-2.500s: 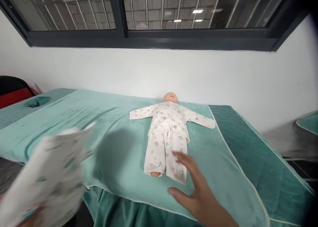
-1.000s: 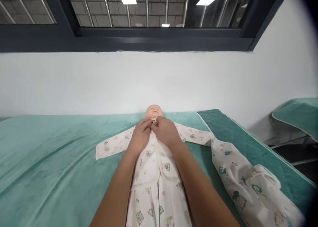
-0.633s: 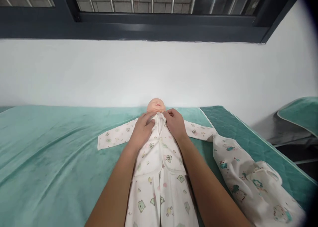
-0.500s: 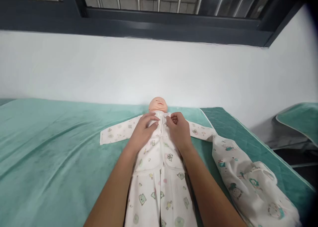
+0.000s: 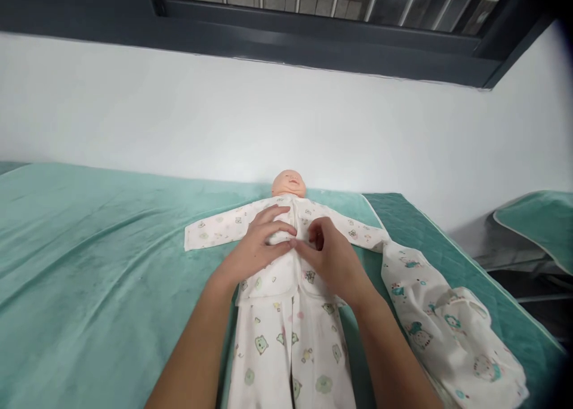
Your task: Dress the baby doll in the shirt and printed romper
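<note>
Left hand: fingers spread over the jacket chest from about 8 o'clock, thumb tip at the front opening. Right hand: comes in from about 4 o'clock, fingers curled, thumb and forefinger tips at the same opening; can't tell if they pinch any cloth. Thumb tips close together, contact unclear.

Key relation: opening lies right between the two hands, long axis roughly 12 to 6 o'clock, neither hand clearly nearer. Jacket is on a doll lying face up, head at 12 o'clock; sleeves reach out to 9 and 3.

Patterned trousers at 6 o'clock, just below the jacket hem. Bunched printed cloth at 4 o'clock, by the 3 o'clock cuff. Green blanket under the doll; white wall beyond, 12 o'clock.
</note>
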Demonstrator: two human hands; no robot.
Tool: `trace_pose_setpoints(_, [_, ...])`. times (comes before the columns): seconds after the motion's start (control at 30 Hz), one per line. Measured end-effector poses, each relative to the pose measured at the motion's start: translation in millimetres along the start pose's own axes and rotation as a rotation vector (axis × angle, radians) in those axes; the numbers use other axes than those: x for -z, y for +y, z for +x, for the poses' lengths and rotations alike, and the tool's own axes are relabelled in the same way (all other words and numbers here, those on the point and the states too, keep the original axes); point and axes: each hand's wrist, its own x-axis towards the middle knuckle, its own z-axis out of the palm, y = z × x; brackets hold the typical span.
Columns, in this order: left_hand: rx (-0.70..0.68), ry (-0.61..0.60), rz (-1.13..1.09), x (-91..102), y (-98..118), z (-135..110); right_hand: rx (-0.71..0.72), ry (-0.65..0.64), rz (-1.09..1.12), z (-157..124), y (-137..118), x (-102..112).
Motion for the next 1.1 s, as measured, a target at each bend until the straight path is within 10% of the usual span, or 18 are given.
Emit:
trace_pose_setpoints(0.27, [-0.035,0.021,0.091,-4.7,-2,3,0.196,-0.067,-0.353,-9,-8,-5])
trace_pose_setpoints(0.53, [-0.042,0.019,0.119,-5.4,1,4,0.159,-0.305,0.126,1,9,21])
trace_pose_setpoints(1.1, [-0.063,0.103,0.196,-17.2,9,7,0.129,-0.068,0.23,8,24,1])
